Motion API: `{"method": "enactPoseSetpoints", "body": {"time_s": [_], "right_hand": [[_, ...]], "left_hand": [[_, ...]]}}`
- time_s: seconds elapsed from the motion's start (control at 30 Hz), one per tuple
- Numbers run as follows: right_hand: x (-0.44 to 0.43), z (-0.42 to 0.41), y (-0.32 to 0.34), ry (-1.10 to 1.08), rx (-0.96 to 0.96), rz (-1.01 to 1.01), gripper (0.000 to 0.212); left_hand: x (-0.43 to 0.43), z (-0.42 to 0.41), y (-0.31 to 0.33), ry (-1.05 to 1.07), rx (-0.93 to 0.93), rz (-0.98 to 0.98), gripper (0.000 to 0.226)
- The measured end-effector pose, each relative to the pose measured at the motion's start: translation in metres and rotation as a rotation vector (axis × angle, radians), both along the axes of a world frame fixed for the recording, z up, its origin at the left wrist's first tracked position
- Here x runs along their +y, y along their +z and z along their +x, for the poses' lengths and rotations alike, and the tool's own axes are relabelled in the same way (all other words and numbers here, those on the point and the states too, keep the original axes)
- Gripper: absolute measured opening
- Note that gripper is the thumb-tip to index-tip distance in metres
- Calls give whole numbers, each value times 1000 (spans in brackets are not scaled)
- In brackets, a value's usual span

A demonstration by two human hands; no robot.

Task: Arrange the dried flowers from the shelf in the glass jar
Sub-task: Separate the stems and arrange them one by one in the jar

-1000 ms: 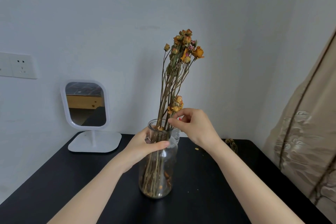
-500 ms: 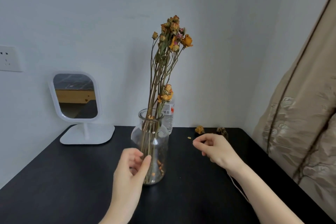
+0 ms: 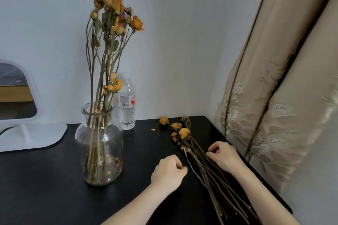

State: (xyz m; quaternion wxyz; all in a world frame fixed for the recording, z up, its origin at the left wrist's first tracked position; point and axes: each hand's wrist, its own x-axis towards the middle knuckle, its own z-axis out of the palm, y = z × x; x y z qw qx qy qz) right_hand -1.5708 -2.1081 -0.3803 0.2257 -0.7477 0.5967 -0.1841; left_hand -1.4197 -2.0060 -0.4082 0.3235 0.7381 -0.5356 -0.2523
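Reaching for more stems is the step in hand: in the head view both hands sit at the loose dried flowers [image 3: 193, 153] lying lower right on the table [image 3: 45, 188]. The left hand [image 3: 169, 171] is curled, seemingly pinching a pale stem; the right hand [image 3: 224, 155] curls onto the bundle. Next, one stem must be lifted clear toward the glass jar [image 3: 99, 144], centre-left, already holding flowers. Half a second earlier, both hands hovered empty nearer the jar.
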Motion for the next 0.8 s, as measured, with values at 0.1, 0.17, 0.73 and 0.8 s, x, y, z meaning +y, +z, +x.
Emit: {"method": "enactPoseSetpoints", "body": {"time_s": [0.1, 0.17, 0.73, 0.8], "right_hand": [[-3, -5, -5, 32, 10, 23, 14], [-4, -5, -7, 57, 7, 36, 11], [-4, -11, -9, 164, 25, 94, 11], [-3, -11, -8, 197, 53, 117, 13]], "left_hand": [[-17, -10, -3, 45, -43, 58, 16], [-22, -15, -4, 63, -55, 75, 14], [-49, -43, -7, 47, 91, 184, 37], [-50, -42, -8, 68, 104, 188, 39]]}}
